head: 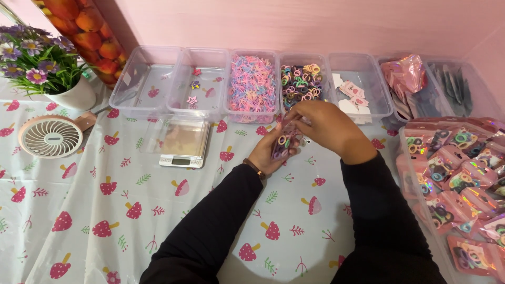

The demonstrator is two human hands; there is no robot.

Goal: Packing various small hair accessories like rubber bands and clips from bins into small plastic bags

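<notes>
We've got both hands meeting over the middle of the desk (79, 221), just in front of the row of clear bins. The left hand (271, 150) is cupped under a small clear packet (282, 143), fingers curled around it from below, and the right hand (323, 126) comes over the top with its fingertips pinched at the packet's upper edge. So both are closed on that one packet.

The packet itself is a little see-through pouch with a pinkish shimmer, stuffed with tiny elastic hair ties in mixed colours: we can pick out yellow, purple, green and pink loops. Part of it is hidden by the fingers, so we can't tell if the top is sealed.

Right behind the hands sits the bin of loose multicolour hair ties (301, 80), and beside it a bin of pastel pink and blue ones (252, 84). Off to the right a big tray (407, 158) is full of finished pink packets (457, 173). A small digital scale (181, 144) sits to the left on the mushroom-print cloth.
</notes>
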